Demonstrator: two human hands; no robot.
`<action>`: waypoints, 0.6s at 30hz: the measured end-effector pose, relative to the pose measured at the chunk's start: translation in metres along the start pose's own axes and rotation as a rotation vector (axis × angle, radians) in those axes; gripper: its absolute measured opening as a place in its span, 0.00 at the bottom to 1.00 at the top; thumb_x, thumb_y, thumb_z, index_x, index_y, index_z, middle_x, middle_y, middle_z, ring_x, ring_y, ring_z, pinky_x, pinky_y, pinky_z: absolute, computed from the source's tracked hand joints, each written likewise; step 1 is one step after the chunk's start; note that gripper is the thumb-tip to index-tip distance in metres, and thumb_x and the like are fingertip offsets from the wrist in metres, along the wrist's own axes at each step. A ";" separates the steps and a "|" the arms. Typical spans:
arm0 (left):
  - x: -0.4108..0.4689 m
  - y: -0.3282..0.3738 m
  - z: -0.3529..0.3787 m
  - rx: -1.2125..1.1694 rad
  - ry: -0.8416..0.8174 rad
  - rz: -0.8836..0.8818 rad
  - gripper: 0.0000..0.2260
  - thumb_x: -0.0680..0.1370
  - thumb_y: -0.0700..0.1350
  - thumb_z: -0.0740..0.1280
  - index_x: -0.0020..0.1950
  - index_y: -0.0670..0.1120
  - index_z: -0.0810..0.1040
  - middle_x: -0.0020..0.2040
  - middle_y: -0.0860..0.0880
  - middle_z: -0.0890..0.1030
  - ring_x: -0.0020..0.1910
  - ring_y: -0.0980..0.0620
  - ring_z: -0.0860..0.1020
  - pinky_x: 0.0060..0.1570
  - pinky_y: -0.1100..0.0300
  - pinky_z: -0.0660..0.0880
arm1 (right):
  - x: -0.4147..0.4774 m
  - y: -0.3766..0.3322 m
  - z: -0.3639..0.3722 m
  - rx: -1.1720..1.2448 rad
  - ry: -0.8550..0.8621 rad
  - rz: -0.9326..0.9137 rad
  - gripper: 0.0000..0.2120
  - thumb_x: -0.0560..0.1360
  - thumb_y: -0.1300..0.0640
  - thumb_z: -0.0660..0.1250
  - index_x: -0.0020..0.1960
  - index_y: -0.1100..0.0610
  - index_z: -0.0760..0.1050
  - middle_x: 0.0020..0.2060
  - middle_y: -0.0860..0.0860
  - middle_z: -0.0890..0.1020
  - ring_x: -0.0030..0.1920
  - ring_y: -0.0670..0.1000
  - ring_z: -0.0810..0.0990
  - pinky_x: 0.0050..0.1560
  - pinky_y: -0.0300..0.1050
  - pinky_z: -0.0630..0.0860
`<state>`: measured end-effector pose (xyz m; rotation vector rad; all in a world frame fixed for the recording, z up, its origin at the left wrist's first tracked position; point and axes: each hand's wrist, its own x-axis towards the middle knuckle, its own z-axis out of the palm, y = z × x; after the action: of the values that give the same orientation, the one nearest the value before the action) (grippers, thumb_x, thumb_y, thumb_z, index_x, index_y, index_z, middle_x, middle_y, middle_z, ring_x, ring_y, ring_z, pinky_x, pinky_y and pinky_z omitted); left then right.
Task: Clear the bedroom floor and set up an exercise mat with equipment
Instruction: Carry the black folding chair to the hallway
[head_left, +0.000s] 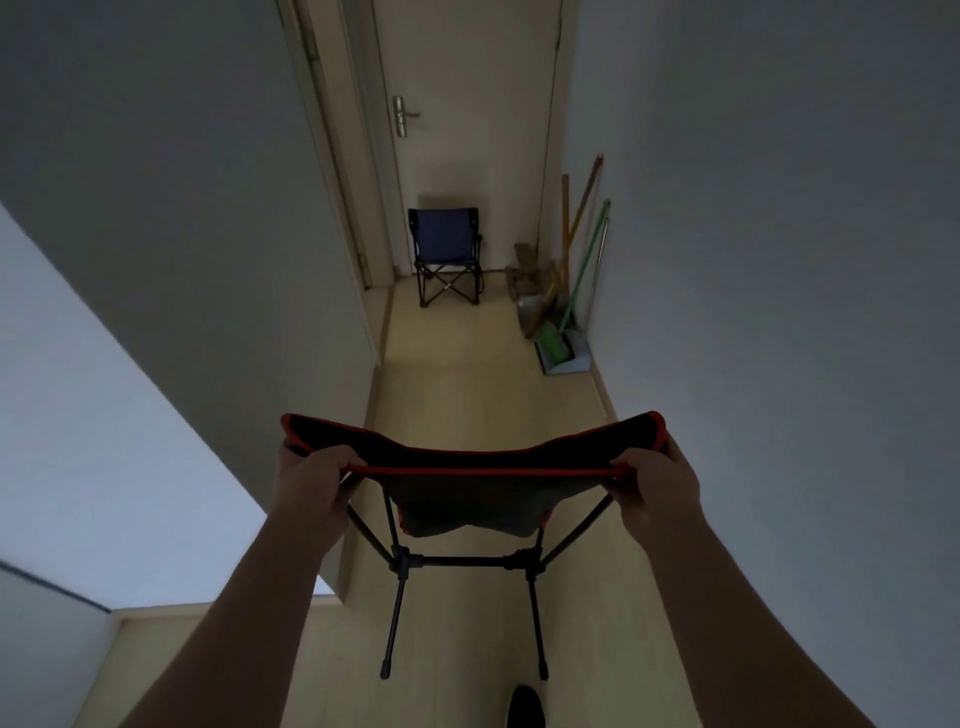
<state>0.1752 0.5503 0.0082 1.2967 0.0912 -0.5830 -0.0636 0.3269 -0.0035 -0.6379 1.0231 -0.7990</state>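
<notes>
Left grip (311, 483), right grip (657, 486), seemingly clutching chair (467, 509)

Hallway end
A door (467, 62) is seen at 12 o'clock; brooms (555, 347) and a dustpan (570, 359) are leaned at 1 o'clock.

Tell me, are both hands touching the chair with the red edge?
Touching. The head view shows the left hand and the right hand each curled round the red top edge of the chair.
</notes>
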 end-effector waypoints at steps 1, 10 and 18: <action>0.012 0.006 0.010 -0.001 0.004 0.007 0.20 0.72 0.23 0.61 0.54 0.44 0.72 0.49 0.43 0.78 0.50 0.44 0.79 0.45 0.52 0.78 | 0.014 -0.006 0.012 -0.005 -0.012 0.002 0.24 0.71 0.78 0.60 0.58 0.55 0.77 0.55 0.60 0.79 0.53 0.60 0.79 0.57 0.60 0.81; 0.153 0.043 0.063 -0.002 0.076 0.031 0.21 0.70 0.23 0.62 0.59 0.42 0.72 0.52 0.41 0.79 0.52 0.42 0.80 0.46 0.51 0.79 | 0.141 -0.037 0.126 -0.041 -0.072 0.011 0.29 0.71 0.78 0.60 0.64 0.54 0.76 0.55 0.58 0.80 0.54 0.60 0.80 0.53 0.56 0.82; 0.314 0.088 0.108 0.009 0.028 0.014 0.14 0.71 0.23 0.61 0.46 0.41 0.74 0.44 0.42 0.80 0.46 0.44 0.80 0.43 0.54 0.78 | 0.263 -0.036 0.250 -0.062 -0.037 -0.010 0.31 0.71 0.78 0.60 0.69 0.57 0.73 0.57 0.60 0.79 0.53 0.61 0.79 0.45 0.53 0.82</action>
<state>0.4557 0.3525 -0.0035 1.3141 0.1026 -0.5536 0.2331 0.1148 -0.0060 -0.7091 1.0141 -0.7643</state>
